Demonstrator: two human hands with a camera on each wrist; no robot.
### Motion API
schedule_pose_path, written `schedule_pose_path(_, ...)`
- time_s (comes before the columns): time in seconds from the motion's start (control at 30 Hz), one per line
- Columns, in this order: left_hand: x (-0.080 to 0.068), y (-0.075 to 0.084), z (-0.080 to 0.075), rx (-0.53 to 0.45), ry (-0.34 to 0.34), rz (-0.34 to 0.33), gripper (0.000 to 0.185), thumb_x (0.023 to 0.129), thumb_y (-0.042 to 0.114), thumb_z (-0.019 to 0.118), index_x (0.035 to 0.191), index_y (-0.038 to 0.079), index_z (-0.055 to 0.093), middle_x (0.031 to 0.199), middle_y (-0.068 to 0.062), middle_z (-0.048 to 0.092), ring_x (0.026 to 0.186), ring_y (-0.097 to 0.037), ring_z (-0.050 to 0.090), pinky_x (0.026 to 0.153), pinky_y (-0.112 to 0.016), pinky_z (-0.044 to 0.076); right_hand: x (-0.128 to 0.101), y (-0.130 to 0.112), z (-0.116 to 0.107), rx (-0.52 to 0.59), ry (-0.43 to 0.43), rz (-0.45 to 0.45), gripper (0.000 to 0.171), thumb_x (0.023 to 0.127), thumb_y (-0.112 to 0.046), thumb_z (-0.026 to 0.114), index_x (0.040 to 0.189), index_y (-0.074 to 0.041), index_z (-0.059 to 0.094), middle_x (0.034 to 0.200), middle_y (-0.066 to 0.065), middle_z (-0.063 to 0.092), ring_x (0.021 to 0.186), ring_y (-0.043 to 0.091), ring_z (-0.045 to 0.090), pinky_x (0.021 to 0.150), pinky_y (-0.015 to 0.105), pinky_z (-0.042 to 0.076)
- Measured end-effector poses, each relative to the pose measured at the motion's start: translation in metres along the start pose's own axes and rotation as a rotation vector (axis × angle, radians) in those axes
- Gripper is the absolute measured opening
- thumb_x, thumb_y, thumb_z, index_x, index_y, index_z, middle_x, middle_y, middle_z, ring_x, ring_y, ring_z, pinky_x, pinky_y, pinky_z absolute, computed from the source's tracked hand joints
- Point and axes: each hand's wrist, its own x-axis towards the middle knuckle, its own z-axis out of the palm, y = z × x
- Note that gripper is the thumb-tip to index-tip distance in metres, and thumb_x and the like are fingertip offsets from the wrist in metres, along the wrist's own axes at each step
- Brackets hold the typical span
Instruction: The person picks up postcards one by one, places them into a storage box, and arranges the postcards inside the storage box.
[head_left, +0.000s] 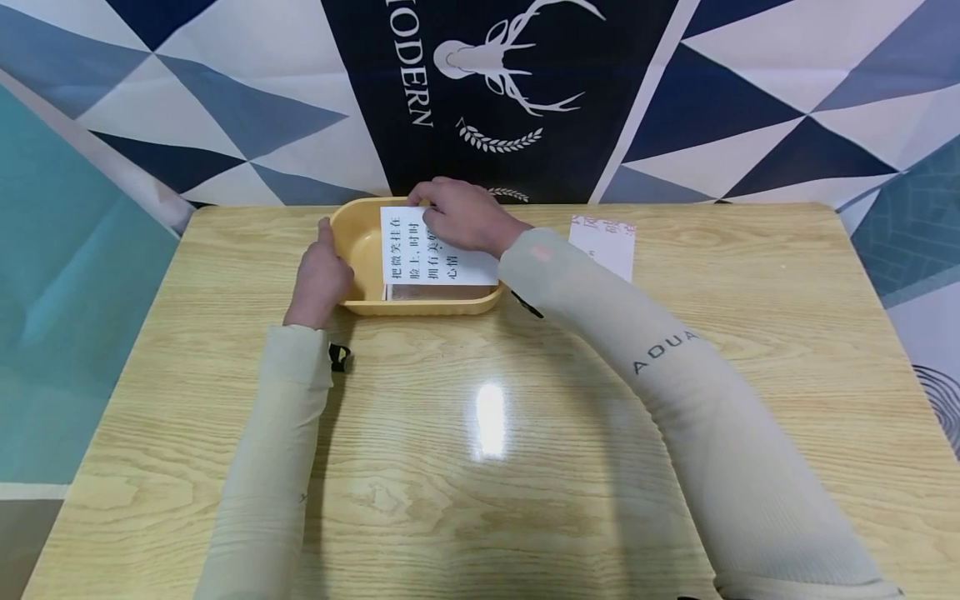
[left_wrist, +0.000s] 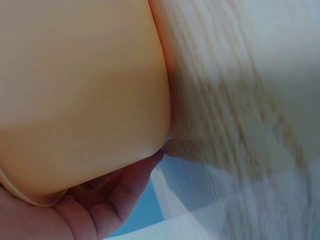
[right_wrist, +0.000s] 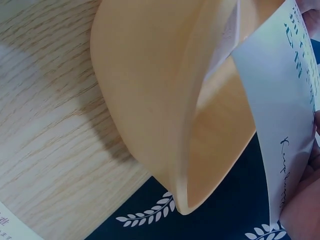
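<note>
A yellow plastic tray point(head_left: 420, 308) sits at the far middle of the wooden table point(head_left: 487, 500). My left hand point(head_left: 321, 271) holds its left wall, thumb up by the rim; in the left wrist view the fingers point(left_wrist: 112, 197) curl under the tray's outer wall point(left_wrist: 80, 90). My right hand point(head_left: 453, 218) pinches the far edge of a white card point(head_left: 412, 250) printed with black characters, which lies across the tray's top. In the right wrist view the card point(right_wrist: 280, 115) bends over the tray's rim point(right_wrist: 182, 165), and a second sheet point(right_wrist: 226, 37) shows inside.
Another printed card point(head_left: 606, 246) lies flat on the table to the right of the tray, partly behind my right sleeve. A patterned cloth backdrop point(head_left: 495, 92) hangs right behind the table's far edge.
</note>
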Motion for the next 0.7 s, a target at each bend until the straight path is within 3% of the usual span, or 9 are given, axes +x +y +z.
schedule_pose_path(0.37, 0.0, 0.001, 0.0, 0.011, 0.001, 0.0, 0.076, 0.084, -0.008, 0.031, 0.15, 0.004, -0.004, 0.135, -0.035, 0.04, 0.117, -0.038, 0.045, 0.103, -0.048, 0.036, 0.002, -0.005, 0.006, -0.015, -0.064, 0.027, 0.039, 0.096, -0.026, 0.033, 0.132, -0.023, 0.05, 0.127, -0.004, 0.052, 0.107, 0.016, 0.046, 0.103, 0.033, 0.035)
schedule_pose_path(0.7, 0.001, 0.0, -0.001, 0.016, -0.009, -0.002, 0.074, 0.086, -0.006, 0.03, 0.15, 0.005, -0.006, 0.135, -0.034, 0.04, 0.117, -0.038, 0.045, 0.102, -0.049, 0.037, 0.004, 0.001, 0.021, 0.018, -0.062, -0.018, 0.034, 0.095, -0.023, 0.037, 0.124, -0.022, 0.054, 0.117, -0.004, 0.056, 0.101, 0.014, 0.048, 0.095, 0.031, 0.039)
